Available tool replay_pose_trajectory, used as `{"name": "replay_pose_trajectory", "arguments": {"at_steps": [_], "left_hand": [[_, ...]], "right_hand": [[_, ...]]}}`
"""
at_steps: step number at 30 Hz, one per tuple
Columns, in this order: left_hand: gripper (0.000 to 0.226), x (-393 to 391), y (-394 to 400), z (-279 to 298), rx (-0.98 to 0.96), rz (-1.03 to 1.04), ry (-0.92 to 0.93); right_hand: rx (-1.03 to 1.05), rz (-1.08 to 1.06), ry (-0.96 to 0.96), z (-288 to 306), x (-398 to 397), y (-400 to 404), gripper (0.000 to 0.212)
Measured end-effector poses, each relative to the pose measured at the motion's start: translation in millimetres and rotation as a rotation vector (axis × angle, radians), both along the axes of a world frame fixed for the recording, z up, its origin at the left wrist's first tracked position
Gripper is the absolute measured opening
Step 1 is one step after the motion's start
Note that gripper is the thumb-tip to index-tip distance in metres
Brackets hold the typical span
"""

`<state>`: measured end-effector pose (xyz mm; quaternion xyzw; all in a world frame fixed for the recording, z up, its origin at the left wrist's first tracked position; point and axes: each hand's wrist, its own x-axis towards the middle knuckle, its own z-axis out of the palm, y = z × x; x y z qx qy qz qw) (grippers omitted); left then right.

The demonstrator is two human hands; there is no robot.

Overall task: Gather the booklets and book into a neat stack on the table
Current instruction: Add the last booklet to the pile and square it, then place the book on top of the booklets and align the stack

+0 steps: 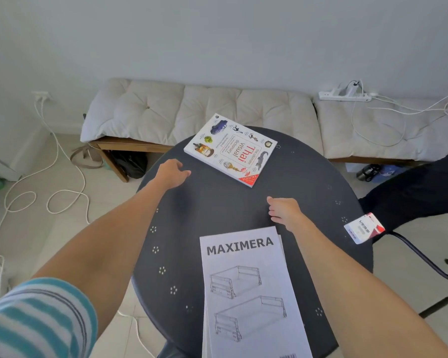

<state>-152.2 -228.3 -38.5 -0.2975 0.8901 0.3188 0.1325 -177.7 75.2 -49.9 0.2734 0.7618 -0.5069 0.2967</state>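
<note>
A white Thai visual dictionary book (230, 149) lies flat at the far edge of the round dark table (217, 210), turned at an angle. White MAXIMERA booklets (248, 293) lie overlapped at the near side, another sheet's edge showing under the top one. My left hand (171, 172) hovers over the table just left of the book, fingers loosely apart, holding nothing. My right hand (285, 211) hovers above the top right corner of the booklets, fingers curled loosely, empty.
A small white and red card pack (364, 228) sits at the table's right edge. Behind the table stands a cushioned bench (204, 109) with a power strip (344, 94). White cables (49, 174) trail on the tiled floor at left. A dark chair (424, 192) stands at right.
</note>
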Motion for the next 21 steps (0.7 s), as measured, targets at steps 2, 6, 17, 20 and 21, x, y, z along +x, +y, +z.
{"name": "replay_pose_trajectory", "arguments": {"at_steps": [2,6,17,20,21], "left_hand": [[0.056,-22,-11,-4,0.009,-0.012,-0.004],[0.054,-60,-28,-14,0.045,0.005,-0.009],[0.046,-119,-36,-40,0.097,0.035,0.035],[0.027,-124,-40,-42,0.109,0.089,0.045],[0.026,-125,-42,-43,0.130,0.098,0.030]], "right_hand": [[-0.040,-0.090,-0.005,-3,-16,-13,0.028],[-0.116,-0.133,-0.006,-6,-47,-33,0.046],[-0.196,-0.313,-0.072,-14,-81,-59,0.021],[-0.216,-0.322,-0.080,-21,-82,-58,0.021],[-0.215,-0.320,-0.077,-23,-81,-57,0.022]]}}
